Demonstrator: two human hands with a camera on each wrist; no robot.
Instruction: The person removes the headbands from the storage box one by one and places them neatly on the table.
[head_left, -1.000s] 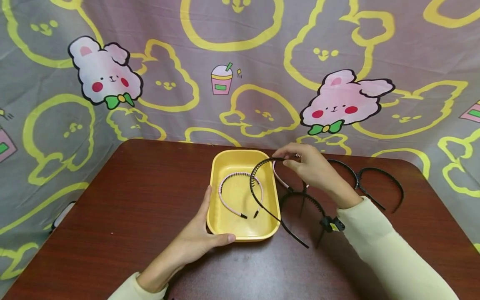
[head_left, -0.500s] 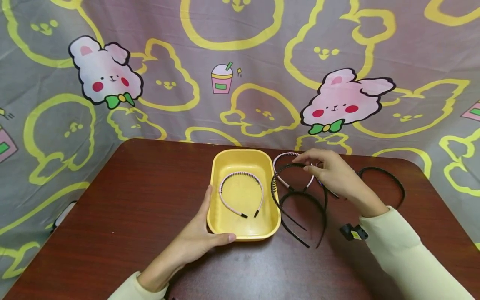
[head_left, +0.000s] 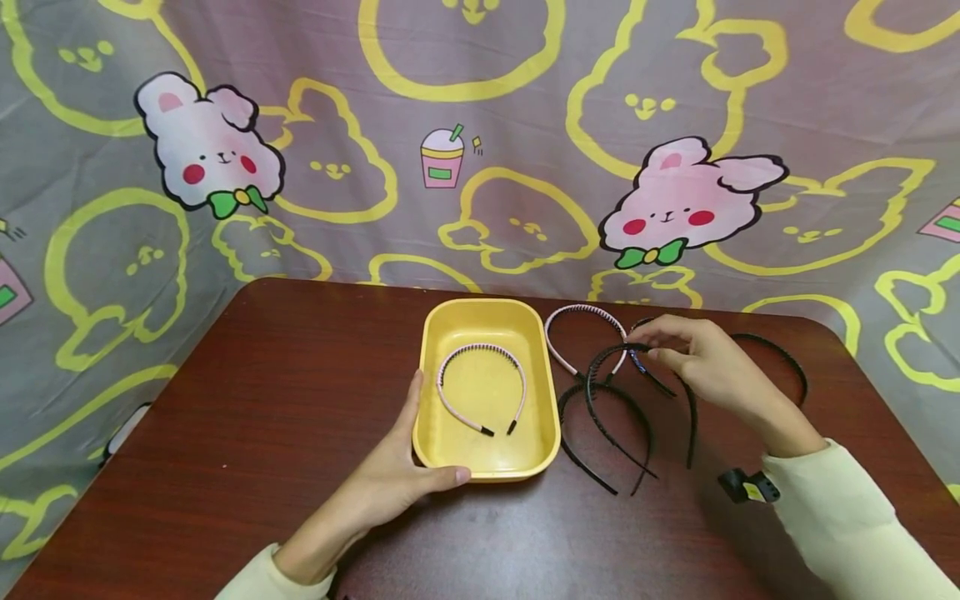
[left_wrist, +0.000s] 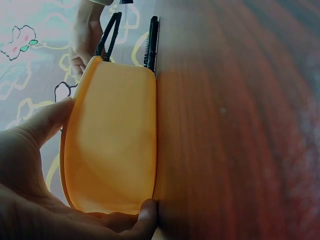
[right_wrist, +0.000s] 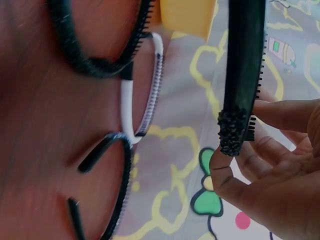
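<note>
My left hand [head_left: 390, 483] grips the near left corner of a yellow plastic tray [head_left: 483, 457], thumb at the front rim and fingers along the side. Inside the tray lies a pink headband [head_left: 482, 347] with dark teeth. To the right, my right hand [head_left: 708, 362] pinches a black headband [head_left: 692, 421] at its top, between thumb and fingers. It hangs in the air above the other headbands, ends downward. In the right wrist view a rough, beaded patch shows on the held black headband [right_wrist: 242, 65], beside the fingertips.
On the brown table [head_left: 262, 400], right of the tray, lie a second pink headband [head_left: 585, 308], another black headband [head_left: 592, 478], a dark one with blue [head_left: 656, 381] partly behind my right hand, and a black one [head_left: 787, 358] farther right. A patterned curtain [head_left: 517, 125] hangs behind.
My right hand has carried the black headband to the right, away from over the tray's right rim, and slightly nearer. The left hand and tray have stayed in place.
</note>
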